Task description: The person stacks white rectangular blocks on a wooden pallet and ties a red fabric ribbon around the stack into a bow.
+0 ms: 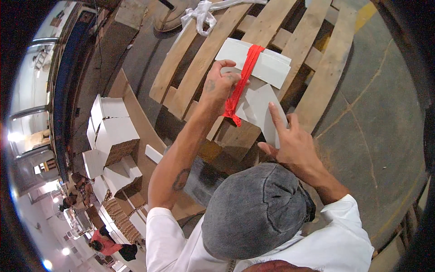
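A bundle of flat white cardboard pieces [268, 65] lies on a wooden pallet [324, 72]. A bright red cloth strip [246, 68] runs across the bundle, and its loose end hangs over the near side. My left hand [219, 86] is closed at the strip, its fingers curled against the red cloth and partly hidden by it. On the near right, my right hand [292, 143] grips the edge of a folded white cardboard piece [265, 106], index finger stretched along its top and thumb lower down. A rounded grey cloth-covered form [256, 208], seemingly my bent knee, fills the lower middle.
White strapping [199, 17] lies knotted on the pallet's far end, near a round base [174, 16]. At left, white boxes [118, 136] and stacked cardboard lie on a brown sheet [136, 106]. Concrete floor [380, 127] spreads right. A person in red [105, 245] is farther off.
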`<control>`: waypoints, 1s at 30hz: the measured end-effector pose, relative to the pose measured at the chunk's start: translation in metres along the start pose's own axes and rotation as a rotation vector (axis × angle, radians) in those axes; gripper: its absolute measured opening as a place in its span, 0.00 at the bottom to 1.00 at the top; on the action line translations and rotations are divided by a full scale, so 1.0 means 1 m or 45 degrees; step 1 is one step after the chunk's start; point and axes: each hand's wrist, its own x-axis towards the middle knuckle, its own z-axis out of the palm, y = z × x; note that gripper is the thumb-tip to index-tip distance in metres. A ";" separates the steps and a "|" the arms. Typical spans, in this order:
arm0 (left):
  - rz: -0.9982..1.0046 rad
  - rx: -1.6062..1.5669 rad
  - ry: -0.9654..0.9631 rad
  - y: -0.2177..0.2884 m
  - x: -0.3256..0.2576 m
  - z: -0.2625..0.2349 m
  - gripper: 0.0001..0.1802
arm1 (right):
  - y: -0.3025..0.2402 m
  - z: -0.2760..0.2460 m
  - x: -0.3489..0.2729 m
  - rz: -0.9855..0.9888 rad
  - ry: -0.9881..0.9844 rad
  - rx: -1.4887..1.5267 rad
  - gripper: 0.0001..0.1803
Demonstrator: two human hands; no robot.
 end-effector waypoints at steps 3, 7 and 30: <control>0.001 -0.070 0.004 -0.003 0.000 -0.002 0.25 | -0.001 0.012 0.010 -0.078 0.028 0.055 0.51; 0.043 -0.187 0.004 -0.006 0.000 -0.005 0.28 | -0.009 0.010 0.015 -0.110 -0.029 -0.027 0.51; 0.377 1.140 0.092 -0.022 -0.056 -0.010 0.43 | 0.040 -0.019 0.028 -0.151 0.114 -0.138 0.53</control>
